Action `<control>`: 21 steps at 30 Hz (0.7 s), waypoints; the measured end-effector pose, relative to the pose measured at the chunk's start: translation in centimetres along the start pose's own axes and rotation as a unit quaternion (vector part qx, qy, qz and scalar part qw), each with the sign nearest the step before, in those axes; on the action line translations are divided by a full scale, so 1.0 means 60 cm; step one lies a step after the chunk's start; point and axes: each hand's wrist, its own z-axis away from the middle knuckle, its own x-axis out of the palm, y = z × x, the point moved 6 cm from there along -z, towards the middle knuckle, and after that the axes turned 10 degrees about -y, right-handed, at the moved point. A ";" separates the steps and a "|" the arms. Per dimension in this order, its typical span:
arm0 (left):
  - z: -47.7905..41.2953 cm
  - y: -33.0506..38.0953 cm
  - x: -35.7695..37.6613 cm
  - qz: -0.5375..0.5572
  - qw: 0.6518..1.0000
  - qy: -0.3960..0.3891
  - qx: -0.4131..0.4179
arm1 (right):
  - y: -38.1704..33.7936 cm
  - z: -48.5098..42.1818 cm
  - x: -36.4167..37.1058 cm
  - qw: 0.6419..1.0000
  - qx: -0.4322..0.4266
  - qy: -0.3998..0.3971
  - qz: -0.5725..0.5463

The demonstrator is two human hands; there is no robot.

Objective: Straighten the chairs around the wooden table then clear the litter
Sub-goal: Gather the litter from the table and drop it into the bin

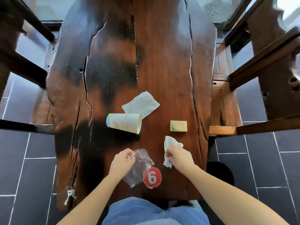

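I am in the litter-clearing part of the job. The chair on the left (21, 65) and the chair on the right (259, 62) sit squarely along the long edges of the wooden table (162, 54), so I judge the straightening done.

I stand at the near short edge with both hands busy. My left hand (122, 161) pinches one end of a clear plastic wrapper (141, 166) between curled fingers; the rest of the film lies on the surface and overlaps a red disc marked 6 (152, 177) close to the near edge. My right hand (181, 157) is closed round a crumpled tissue (168, 143), which sticks out above and below my fingers, toward the near right corner.

Not yet gathered: a paper cup (124, 122) on its side near the middle of the surface, a flat napkin (141, 103) just beyond it and touching its rim, and a small cardboard box (178, 126) nearer the right edge.

Next, I think, I need to lift both pieces clear. The film is limp and may drag the disc, so I should raise it slowly. A dark round object (222, 172) stands on the floor by the near right corner; it may be a bin, but I cannot tell. With both hands full, I must empty them before I take the cup.
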 end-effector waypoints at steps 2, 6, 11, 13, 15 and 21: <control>0.007 0.012 0.001 0.015 1.000 0.013 0.011 | 0.007 0.006 -0.001 0.997 0.003 -0.022 -0.079; 0.036 0.063 0.004 0.069 0.991 0.102 0.050 | 0.052 0.055 -0.033 0.969 -0.062 0.053 -0.234; 0.083 0.202 0.039 0.099 0.967 0.198 0.125 | 0.167 0.158 -0.091 0.880 -0.169 -0.057 -0.440; 0.073 0.256 0.069 0.117 0.969 0.152 0.154 | 0.193 0.209 -0.114 0.815 -0.223 -0.128 -0.519; 0.067 0.329 0.134 0.144 0.972 0.073 0.169 | 0.246 0.255 -0.130 0.779 -0.255 -0.121 -0.561; 0.118 0.526 0.357 0.196 0.942 -0.202 0.184 | 0.450 0.284 -0.102 0.817 -0.103 0.208 -0.528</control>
